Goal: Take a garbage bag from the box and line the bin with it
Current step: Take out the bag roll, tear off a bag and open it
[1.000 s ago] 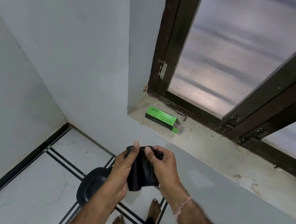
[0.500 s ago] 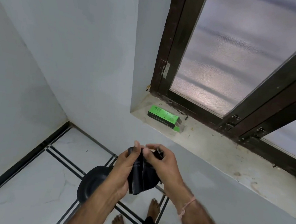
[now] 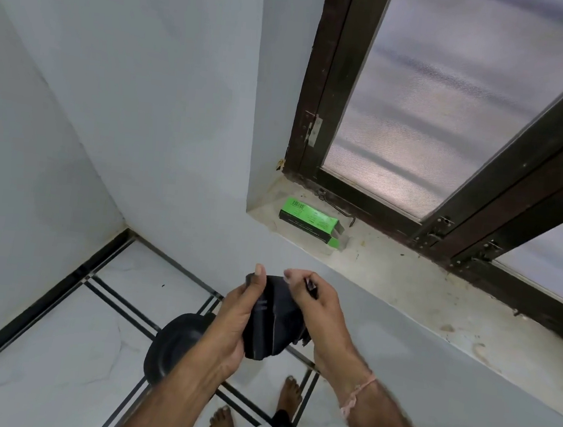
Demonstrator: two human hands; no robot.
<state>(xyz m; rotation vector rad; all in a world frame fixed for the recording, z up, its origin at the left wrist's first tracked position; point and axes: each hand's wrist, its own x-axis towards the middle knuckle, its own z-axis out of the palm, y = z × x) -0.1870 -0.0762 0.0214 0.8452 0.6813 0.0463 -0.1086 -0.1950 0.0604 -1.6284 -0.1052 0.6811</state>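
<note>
Black plastic, folded: the garbage bag [image 3: 271,319] is sitting between our hands, above the dark bin [image 3: 172,349]. Since half a second ago we are spreading it; our right hand [image 3: 319,320] is pinching a peeled edge up past the thumb, our left hand [image 3: 233,325] is clamping the wad, thumb on top. So we are likely unfolding now, lining not yet started. The wad's long axis is running roughly from fingertips toward wrists. The green box [image 3: 308,220] is lying well beyond the fingers on the window sill [image 3: 404,280].

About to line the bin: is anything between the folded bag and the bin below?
Nothing separate: the garbage bag is held by both hands; only the left hand and its forearm overlap the black bin on the floor.
</note>
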